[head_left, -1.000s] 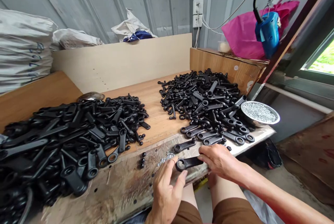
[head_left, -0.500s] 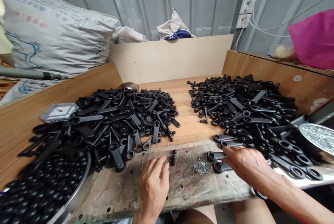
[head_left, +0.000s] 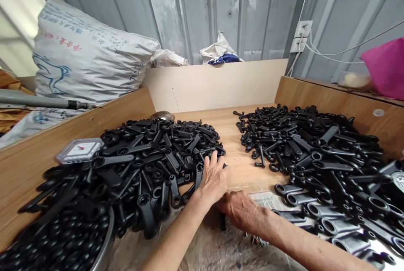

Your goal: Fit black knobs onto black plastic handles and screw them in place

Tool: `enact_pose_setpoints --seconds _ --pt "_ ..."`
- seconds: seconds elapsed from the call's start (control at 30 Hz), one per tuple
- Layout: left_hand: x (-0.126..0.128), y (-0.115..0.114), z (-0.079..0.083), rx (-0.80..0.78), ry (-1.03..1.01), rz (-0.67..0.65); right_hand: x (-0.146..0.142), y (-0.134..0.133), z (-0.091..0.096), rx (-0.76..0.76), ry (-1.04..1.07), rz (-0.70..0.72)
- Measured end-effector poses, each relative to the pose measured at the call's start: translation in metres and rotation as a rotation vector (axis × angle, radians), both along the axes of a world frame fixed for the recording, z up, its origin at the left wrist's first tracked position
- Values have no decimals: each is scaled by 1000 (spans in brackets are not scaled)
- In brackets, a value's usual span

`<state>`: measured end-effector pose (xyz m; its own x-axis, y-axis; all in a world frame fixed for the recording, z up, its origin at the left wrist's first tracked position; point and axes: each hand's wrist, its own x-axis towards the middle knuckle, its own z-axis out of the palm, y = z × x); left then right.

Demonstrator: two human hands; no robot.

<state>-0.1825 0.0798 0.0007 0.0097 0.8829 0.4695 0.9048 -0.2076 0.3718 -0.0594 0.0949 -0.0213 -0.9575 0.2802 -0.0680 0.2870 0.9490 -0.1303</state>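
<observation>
My left hand (head_left: pixel 213 177) lies palm down at the right edge of the left heap of black plastic handles (head_left: pixel 148 157), fingers stretched out and touching the parts. My right hand (head_left: pixel 240 211) has crossed over to the left and rests on the board just below the left hand; its fingers are hidden under it, so I cannot make out what they hold. A second heap of black handles (head_left: pixel 312 149) lies to the right. A row of handles with ring ends (head_left: pixel 303 203) lies beside my right forearm.
A metal bowl of small black round parts (head_left: pixel 53 245) stands at the lower left. A small white scale (head_left: pixel 78 150) sits on the left heap. Wooden walls (head_left: pixel 214 83) fence the bench. White sacks (head_left: pixel 91 60) and a pink bag (head_left: pixel 386 67) lie behind.
Both hands moved left and forward: the left reached from the board's front up to the left heap, the right left the handles on the right and crossed to the middle. The camera turned left.
</observation>
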Motion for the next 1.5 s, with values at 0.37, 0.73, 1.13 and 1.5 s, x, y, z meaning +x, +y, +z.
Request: enact_pose_setpoints --seconds 0.37,0.73,1.13,1.5 --pt "-11 67 -17 -115 -113 -46 79 8 50 -1178 605 -403" --pt "-8 73 9 -215 -214 -53 153 -23 58 -2038 1335 -161" --pt "81 -1 87 -3 -1190 -44 190 -48 57 -1927 1395 -227" --pt "190 -98 17 -573 -1808 -238 206 -78 43 -1539 1403 -594"
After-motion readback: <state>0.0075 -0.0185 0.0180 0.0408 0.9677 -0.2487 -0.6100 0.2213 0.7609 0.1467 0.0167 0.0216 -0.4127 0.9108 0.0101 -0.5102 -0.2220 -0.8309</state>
